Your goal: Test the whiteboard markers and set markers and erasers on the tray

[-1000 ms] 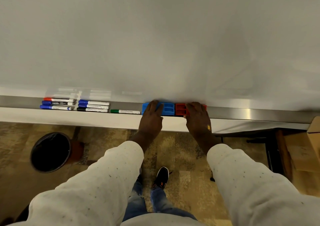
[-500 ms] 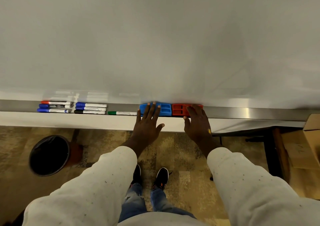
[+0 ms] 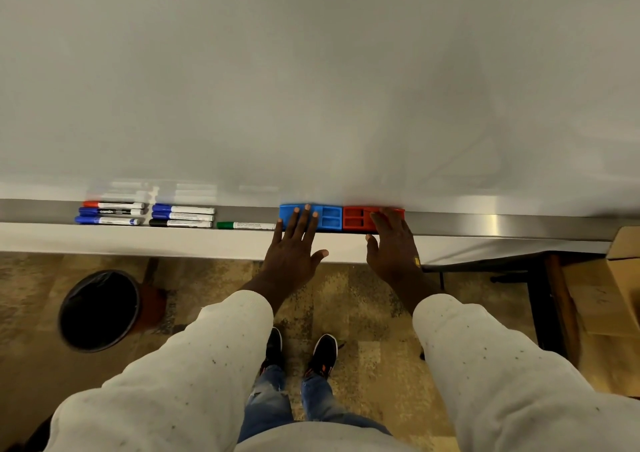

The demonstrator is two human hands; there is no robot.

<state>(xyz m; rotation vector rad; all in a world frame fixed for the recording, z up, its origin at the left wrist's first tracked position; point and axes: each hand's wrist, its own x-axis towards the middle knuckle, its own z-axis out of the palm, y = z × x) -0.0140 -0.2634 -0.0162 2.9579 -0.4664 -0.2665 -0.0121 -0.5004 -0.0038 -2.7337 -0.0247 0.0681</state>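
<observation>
The whiteboard (image 3: 311,70) rises from the tray's back edge and fills the upper view. It is bare and grey-white, with faint smears above the tray's right part. Below the tray spreads the floor (image 3: 363,295), mottled tan and brown. The tray (image 3: 502,223) is a long metal ledge across the whole width, with a white lip along its front.

Under the tray's right end stands a cardboard box (image 3: 620,278), with a dark frame (image 3: 540,299) beside it. Under the tray's left part sits a round bin (image 3: 98,311) with a black liner. The left sleeve (image 3: 194,365) and right sleeve (image 3: 502,382), both white, reach up toward the tray's middle.

The left hand (image 3: 292,254) lies flat with its fingers straight and spread. Its tips rest on the blue eraser (image 3: 330,217) and its thumb sticks out over the lip. The right hand (image 3: 391,247) is also flat, with its fingers together on the red eraser (image 3: 356,217) and its thumb off it at the lip. Neither hand is curled round anything.

The two erasers lie end to end, touching, at the tray's middle against the board. The hands hide the blue one's left part and the red one's right part.

All the markers lie lengthwise on the tray's left half, caps to the left. The first trio (image 3: 110,212), nearest the tray's left end, has red, blue and blue caps. The second trio (image 3: 181,216) has blue, blue and black caps. The green marker (image 3: 246,225) lies alone at the tray's front edge, its tail just beside the blue eraser. Whether the two touch cannot be told.
</observation>
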